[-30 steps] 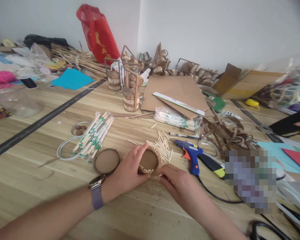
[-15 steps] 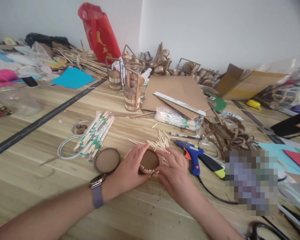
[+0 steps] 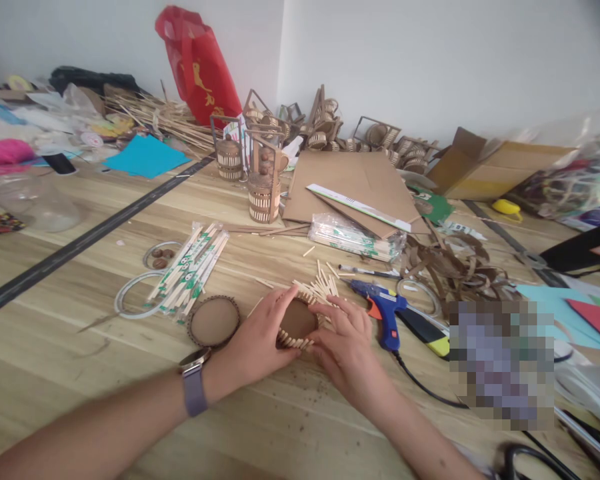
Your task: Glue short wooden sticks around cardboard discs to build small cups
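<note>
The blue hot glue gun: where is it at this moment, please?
In the head view, the blue hot glue gun lies right of centre on the wooden table, just right of the right hand, beside the black-and-yellow tool handle.

Lower centre, a brown basket (image 3: 300,320) ringed with cream sticks (image 3: 291,343); right, a blue-and-orange glue gun (image 3: 390,310); upper left, a red bag (image 3: 206,60).

Disc (image 3: 215,321) left of basket (image 3: 299,320), glue gun (image 3: 387,313) right; loose sticks (image 3: 324,281) behind basket, cardboard (image 3: 353,177) farther back.
</note>
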Available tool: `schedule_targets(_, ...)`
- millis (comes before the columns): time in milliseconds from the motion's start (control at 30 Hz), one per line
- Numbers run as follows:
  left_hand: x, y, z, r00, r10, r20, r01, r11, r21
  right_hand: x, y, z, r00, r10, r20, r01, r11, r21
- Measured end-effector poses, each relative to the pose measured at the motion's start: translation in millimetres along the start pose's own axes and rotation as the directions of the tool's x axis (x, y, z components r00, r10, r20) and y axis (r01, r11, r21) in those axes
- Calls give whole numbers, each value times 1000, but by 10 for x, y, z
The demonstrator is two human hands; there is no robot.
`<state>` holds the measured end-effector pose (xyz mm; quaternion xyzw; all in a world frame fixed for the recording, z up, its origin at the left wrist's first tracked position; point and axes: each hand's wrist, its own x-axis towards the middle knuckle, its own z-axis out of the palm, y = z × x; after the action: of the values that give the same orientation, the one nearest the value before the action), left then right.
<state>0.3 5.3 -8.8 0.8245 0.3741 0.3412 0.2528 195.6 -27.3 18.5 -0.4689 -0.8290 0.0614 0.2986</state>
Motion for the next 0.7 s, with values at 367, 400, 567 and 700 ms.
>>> schedule_targets(367, -4, 6, -3, 1000, 4, 5, -4, 1000, 4, 4, 34, 35, 998, -14, -66, 11, 999, -35)
schedule_targets(400, -3, 7, -3, 1000, 4, 4, -4, 1000, 2, 9, 32, 23, 998, -25, -64, 22, 998, -55)
schedule_targets(567, -3, 5, -1, 1000, -2, 8, 2, 1000, -5, 18, 1, -14, 993, -99, -60, 89, 984, -157)
schedule_targets(700, -3, 8, -8, 1000, -1, 13, 1, 1000, -4, 2, -12, 11, 984, -164, -68, 145, 962, -231)
